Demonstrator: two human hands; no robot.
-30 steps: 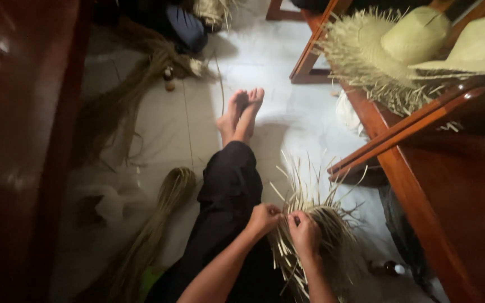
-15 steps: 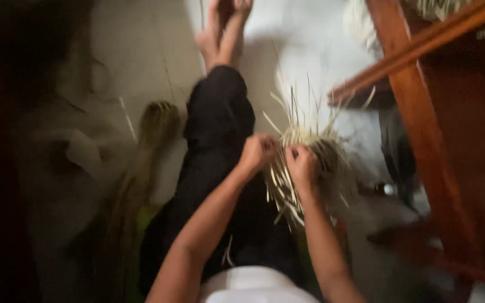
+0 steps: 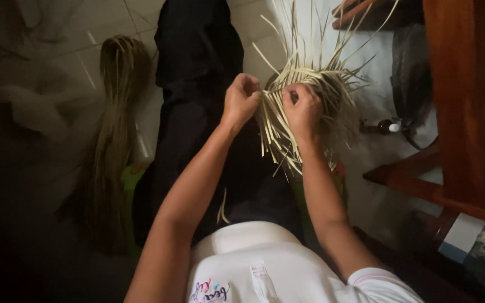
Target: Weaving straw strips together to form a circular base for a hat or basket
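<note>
1. Since half a second ago, both hands and the woven piece are sitting larger and nearer the upper middle of the frame, and the bare feet that were showing at the top edge are gone from sight.
2. One left hand (image 3: 241,101) is curling shut at the left edge of one half-woven straw piece (image 3: 304,106), its fingers pinched tight on pale strips.
3. One right hand (image 3: 303,111) is pressing on the middle of that straw piece, fingers closed around a few strips; exactly how many strips is too fine to tell.
4. Loose strip ends are fanning out toward the top of the frame and hanging down toward the centre.
5. One leg in black trousers (image 3: 197,84) is stretching up the middle of the frame, just left of the weaving.
6. One long bundle of dry fibre (image 3: 113,134) is lying on the pale tiled floor (image 3: 74,62) at the left.
7. One small dark bottle with a white cap (image 3: 381,127) is lying right of the weaving.
8. Red-brown wooden furniture (image 3: 450,101) is filling the right edge.
</note>
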